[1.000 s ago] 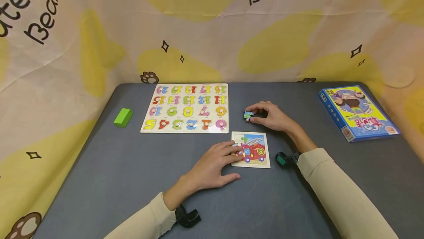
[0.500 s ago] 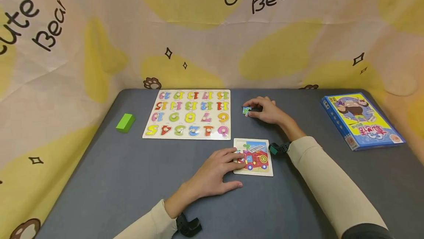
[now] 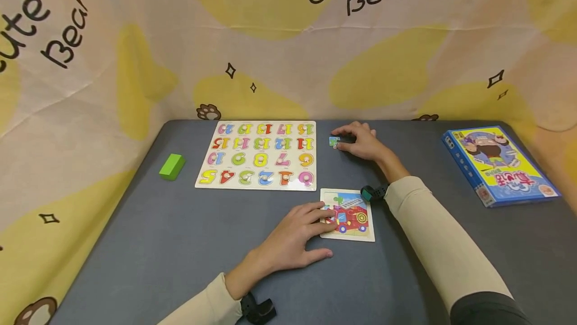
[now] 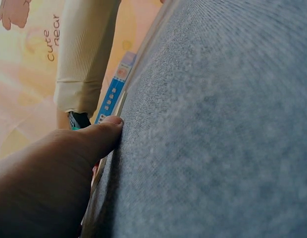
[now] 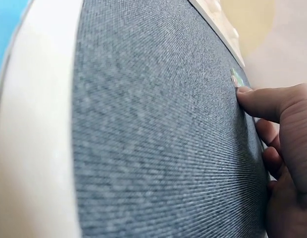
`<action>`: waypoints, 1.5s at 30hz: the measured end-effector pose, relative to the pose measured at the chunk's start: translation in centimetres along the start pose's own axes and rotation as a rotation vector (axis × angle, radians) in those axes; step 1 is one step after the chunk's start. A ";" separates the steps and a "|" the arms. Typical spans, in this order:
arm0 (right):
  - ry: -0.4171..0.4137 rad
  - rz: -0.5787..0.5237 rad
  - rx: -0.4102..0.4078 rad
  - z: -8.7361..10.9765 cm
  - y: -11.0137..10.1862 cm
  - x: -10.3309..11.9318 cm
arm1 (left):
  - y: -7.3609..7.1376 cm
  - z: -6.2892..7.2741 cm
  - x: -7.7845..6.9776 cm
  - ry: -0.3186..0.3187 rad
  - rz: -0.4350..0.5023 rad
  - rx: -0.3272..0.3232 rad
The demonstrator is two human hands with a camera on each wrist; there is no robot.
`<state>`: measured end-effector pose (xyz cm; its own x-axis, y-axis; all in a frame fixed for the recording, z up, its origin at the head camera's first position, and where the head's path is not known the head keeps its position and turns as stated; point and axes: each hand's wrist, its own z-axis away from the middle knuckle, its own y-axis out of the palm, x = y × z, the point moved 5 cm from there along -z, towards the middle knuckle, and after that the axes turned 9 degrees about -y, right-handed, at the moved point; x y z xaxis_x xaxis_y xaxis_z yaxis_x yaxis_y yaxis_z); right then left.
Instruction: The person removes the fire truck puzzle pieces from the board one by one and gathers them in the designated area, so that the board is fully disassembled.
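A small light-blue and green jigsaw piece (image 3: 334, 141) lies at or just over the grey table, right of the number board. My right hand (image 3: 360, 140) holds it between thumb and forefinger; in the right wrist view the thumb tip (image 5: 245, 90) meets the edge of the piece. Nearer to me is a square picture puzzle (image 3: 349, 232) of a red fire engine in a pale frame. My left hand (image 3: 293, 237) rests with straight fingers on its left side and covers part of the picture. Its thumb (image 4: 101, 136) stretches out beside the frame.
The number puzzle board (image 3: 257, 183), with several coloured numerals, lies at the back left of centre. A green block (image 3: 172, 167) sits at the far left. At the right lies a blue and yellow box (image 3: 500, 165). A printed cloth wall (image 3: 270, 44) stands behind the table.
My right hand has moved away from me and slightly left with the jigsaw piece, and its wrist strap now overlaps the fire engine puzzle's corner. The left hand stays put. The head view has tilted slightly.
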<state>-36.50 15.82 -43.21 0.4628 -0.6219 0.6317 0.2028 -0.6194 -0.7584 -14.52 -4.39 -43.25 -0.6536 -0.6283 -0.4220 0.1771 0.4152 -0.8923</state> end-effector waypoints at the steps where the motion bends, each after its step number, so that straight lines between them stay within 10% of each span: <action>1: 0.009 0.001 -0.015 0.0 0.0 -0.1 | 0.0 0.0 0.0 -0.002 0.002 0.000; 16: 0.094 0.041 -0.161 -0.5 -0.5 -0.5 | 0.1 0.0 0.2 -0.006 0.002 0.017; 45: 0.109 0.021 -0.169 -1.0 -0.7 -1.2 | 0.0 -0.1 0.1 0.019 -0.012 -0.010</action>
<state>-38.04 16.57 -43.27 0.3672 -0.6779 0.6368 0.0422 -0.6718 -0.7395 -14.63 -4.37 -43.29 -0.6697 -0.6206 -0.4078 0.1613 0.4145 -0.8957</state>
